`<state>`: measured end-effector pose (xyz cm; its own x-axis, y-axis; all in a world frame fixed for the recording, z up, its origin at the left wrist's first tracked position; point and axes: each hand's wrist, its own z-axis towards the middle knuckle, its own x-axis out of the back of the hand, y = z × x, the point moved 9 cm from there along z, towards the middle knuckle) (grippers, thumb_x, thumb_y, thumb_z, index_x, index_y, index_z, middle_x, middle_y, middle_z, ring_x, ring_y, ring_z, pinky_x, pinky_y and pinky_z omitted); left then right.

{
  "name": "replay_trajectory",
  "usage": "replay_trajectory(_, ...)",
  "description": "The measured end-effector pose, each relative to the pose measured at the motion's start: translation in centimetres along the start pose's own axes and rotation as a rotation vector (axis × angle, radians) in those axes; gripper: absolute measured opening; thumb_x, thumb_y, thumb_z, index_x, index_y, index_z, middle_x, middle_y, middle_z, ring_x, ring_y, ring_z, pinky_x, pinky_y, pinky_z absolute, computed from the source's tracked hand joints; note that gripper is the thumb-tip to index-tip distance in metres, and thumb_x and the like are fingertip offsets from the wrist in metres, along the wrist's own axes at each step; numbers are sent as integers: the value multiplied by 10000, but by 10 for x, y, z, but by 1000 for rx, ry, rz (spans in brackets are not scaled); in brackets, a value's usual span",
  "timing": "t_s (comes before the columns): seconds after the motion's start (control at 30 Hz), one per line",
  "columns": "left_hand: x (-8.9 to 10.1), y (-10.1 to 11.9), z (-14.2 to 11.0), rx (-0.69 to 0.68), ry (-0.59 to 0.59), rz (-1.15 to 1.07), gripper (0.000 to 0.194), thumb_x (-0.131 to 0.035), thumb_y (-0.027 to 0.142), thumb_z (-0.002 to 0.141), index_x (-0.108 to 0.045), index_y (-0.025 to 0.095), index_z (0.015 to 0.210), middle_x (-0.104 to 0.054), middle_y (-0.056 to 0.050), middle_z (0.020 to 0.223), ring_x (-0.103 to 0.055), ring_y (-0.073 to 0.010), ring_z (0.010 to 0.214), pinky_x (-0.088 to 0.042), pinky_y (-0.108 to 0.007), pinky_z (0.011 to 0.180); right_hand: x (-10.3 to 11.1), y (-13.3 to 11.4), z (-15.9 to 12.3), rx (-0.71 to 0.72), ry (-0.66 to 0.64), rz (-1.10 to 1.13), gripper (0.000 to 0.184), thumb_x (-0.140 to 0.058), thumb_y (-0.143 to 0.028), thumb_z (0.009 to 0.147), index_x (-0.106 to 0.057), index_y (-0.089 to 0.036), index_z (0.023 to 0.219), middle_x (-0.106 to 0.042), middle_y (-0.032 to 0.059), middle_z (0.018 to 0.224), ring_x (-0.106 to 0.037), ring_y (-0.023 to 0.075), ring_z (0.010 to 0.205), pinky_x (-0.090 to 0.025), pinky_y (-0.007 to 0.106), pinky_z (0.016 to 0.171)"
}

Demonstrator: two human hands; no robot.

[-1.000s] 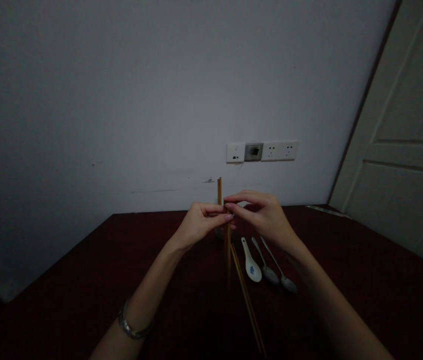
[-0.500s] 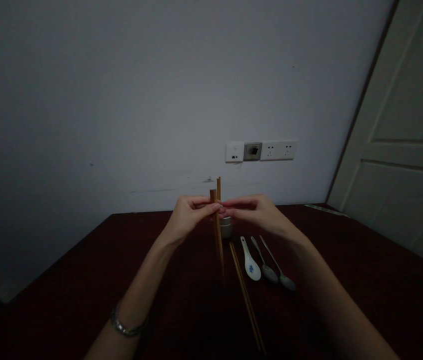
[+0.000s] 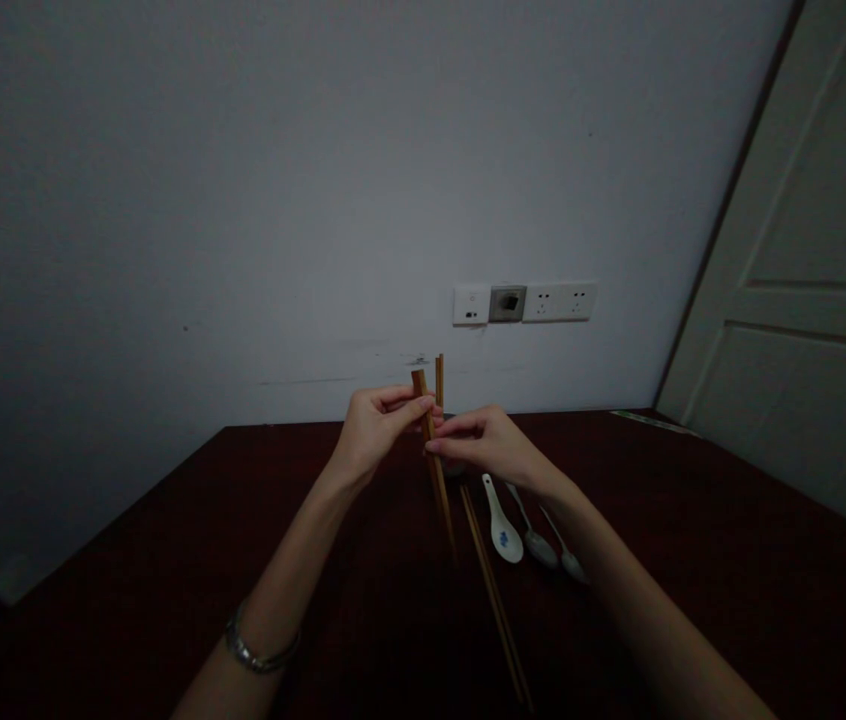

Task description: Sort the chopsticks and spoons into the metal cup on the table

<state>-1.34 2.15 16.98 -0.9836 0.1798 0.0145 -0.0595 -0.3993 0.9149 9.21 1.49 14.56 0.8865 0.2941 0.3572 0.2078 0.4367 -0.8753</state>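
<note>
A pair of wooden chopsticks [image 3: 438, 482] is held up at a slant over the table, thick ends at the top. My left hand [image 3: 378, 428] grips them near those upper ends between thumb and fingers. Lower down, the thumb and fingertips of my right hand [image 3: 479, 440] pinch the same chopsticks. Behind my hands, a second pair of chopsticks [image 3: 439, 378] stands upright; the cup around its lower part is mostly hidden by my right hand. A third pair of chopsticks [image 3: 494, 595] lies on the table below.
A white spoon with a blue mark [image 3: 504, 535] and two metal spoons [image 3: 541, 548] lie on the dark red table [image 3: 280, 560], right of the lying chopsticks. My right forearm partly covers one metal spoon. A wall with sockets [image 3: 558, 303] rises behind; a door stands at right.
My right hand has moved down and left onto the chopsticks, covering most of the cup. The held chopsticks have tilted slightly more, their tops shifting left.
</note>
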Motion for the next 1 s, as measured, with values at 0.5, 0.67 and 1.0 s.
replay_trajectory(0.5,-3,-6,0,47,-23,-23,209,-652,275,674,-664,99,785,-682,-87,751,-638,-167,679,-516,-305,670,-2,11,6,9,18,21,250,-673,-372,616,-672,-125,659,-627,10,647,-564,115,608,-445,257,594)
replay_trajectory(0.67,-2,-4,0,53,-6,-8,206,-655,260,666,-666,91,784,-680,-93,741,-637,-172,692,-508,-304,689,-3,13,7,28,32,25,251,-676,-376,619,-677,-129,664,-637,21,666,-574,126,649,-446,267,618)
replay_trajectory(1.0,41,-31,25,73,106,-100,409,-575,383,737,-560,92,1023,-669,-119,805,-645,-183,715,-511,-292,655,22,16,8,-28,143,3,294,-660,-397,640,-673,-116,729,-647,38,633,-557,110,542,-419,228,495)
